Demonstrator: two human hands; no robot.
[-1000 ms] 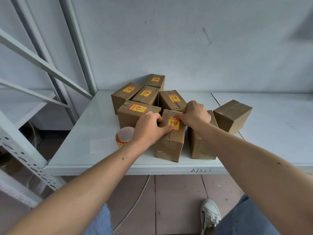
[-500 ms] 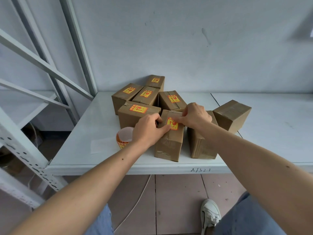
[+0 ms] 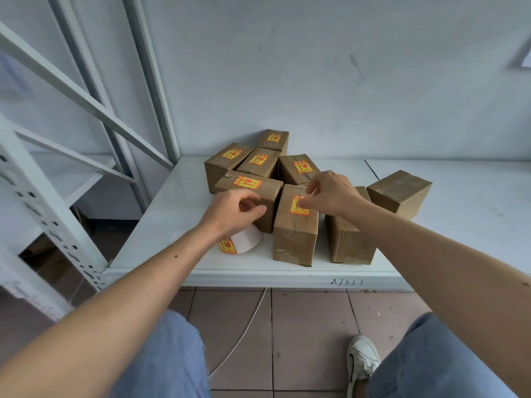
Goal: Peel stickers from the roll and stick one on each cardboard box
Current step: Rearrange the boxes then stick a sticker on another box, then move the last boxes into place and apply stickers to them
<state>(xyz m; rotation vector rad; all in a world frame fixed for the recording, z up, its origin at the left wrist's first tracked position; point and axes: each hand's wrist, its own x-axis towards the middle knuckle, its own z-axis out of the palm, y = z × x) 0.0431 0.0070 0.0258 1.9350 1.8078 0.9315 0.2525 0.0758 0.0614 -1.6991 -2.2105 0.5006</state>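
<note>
The sticker (image 3: 298, 205), yellow with red print, lies flat on top of the near middle box (image 3: 296, 225), which stands at the near edge of the white shelf (image 3: 172, 214). The right hand (image 3: 333, 193) hangs over the far end of that box, its fingers loosely curled with the fingertips (image 3: 301, 203) at the sticker's right edge; whether they press on it I cannot tell, and they pinch nothing. The left hand (image 3: 232, 211) is off the box, to its left, fingers curled in with thumb and forefinger close together, holding nothing that I can see. Under its wrist the sticker roll (image 3: 240, 242) lies on the shelf, white backing outward, one yellow sticker showing at its near left end. To the right of the middle box stands a second box (image 3: 349, 242) with no sticker visible, its top partly hidden by the right forearm, and farther right a third plain box (image 3: 399, 193) sits tilted, apart from the rest. Behind, toward the wall, five boxes cluster together, each with a sticker on top: a wide one (image 3: 250, 186) just behind the left hand, then three in a row (image 3: 258, 162), and one farthest back (image 3: 273, 139). Grey metal shelf posts (image 3: 149, 81) rise at the left.
</note>
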